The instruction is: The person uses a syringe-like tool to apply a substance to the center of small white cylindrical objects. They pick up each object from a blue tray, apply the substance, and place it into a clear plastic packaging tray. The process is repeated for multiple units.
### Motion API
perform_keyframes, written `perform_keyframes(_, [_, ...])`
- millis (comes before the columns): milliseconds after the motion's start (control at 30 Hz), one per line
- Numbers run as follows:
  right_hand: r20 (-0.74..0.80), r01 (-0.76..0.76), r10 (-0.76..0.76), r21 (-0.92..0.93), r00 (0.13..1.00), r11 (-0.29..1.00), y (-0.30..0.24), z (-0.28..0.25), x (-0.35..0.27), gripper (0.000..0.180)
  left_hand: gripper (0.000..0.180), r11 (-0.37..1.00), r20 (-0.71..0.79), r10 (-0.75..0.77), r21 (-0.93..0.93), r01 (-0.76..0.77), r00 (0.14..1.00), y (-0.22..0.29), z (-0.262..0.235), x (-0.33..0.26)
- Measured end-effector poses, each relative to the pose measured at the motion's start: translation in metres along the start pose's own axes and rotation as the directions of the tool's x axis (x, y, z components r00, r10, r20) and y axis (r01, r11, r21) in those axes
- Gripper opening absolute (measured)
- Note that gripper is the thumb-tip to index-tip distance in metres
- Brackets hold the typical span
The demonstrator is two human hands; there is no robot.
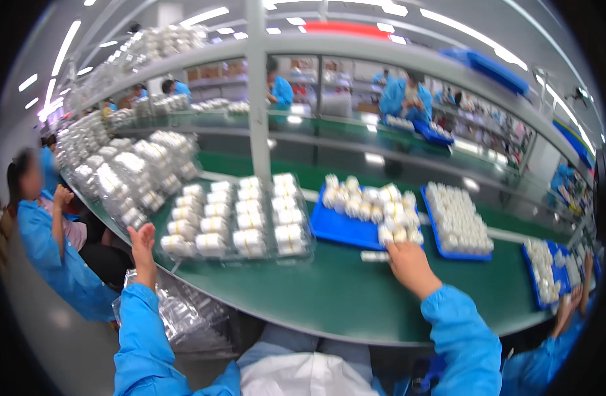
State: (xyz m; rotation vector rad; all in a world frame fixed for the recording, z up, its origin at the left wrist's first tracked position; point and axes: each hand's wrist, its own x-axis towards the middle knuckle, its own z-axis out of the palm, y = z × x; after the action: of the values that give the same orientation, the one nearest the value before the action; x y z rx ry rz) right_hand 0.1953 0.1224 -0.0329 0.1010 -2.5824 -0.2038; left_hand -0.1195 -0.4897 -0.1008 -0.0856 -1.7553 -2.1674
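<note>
My left hand is raised at the table's left edge, fingers stretched out and holding nothing. Beside it stands a clear plastic tray with rows of white cylindrical parts, each with a yellowish band. My right hand is at the near right corner of a blue tray, its fingers bent and partly hidden. A white cylindrical part juts out to the left from its fingertips. Loose white cylindrical parts are heaped in the blue tray, some right in front of my right hand.
Filled clear trays are stacked at the left. A second blue tray packed with white parts lies right of the first, another farther right by a co-worker's hands. A grey post rises behind the green table. Another person sits left.
</note>
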Motion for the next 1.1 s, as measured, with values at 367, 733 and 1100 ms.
perform_keyframes(367, [-0.054,0.021,-0.021,0.003,0.998,1.0,0.008,0.015,0.004,0.015,0.083,0.998,0.354,-0.018,0.063,-0.004,0.935,-0.003,0.008,-0.009])
perform_keyframes(733, [0.143,0.12,-0.123,0.033,0.982,0.992,-0.042,-0.04,-0.036,0.033,0.081,0.999,0.408,-0.031,0.023,0.024,0.912,0.001,-0.001,-0.006])
perform_keyframes(1100, [0.283,0.018,-0.018,0.001,0.959,1.0,-0.041,-0.108,-0.113,0.042,0.078,0.977,0.432,-0.212,0.11,0.182,0.877,0.027,0.011,-0.017])
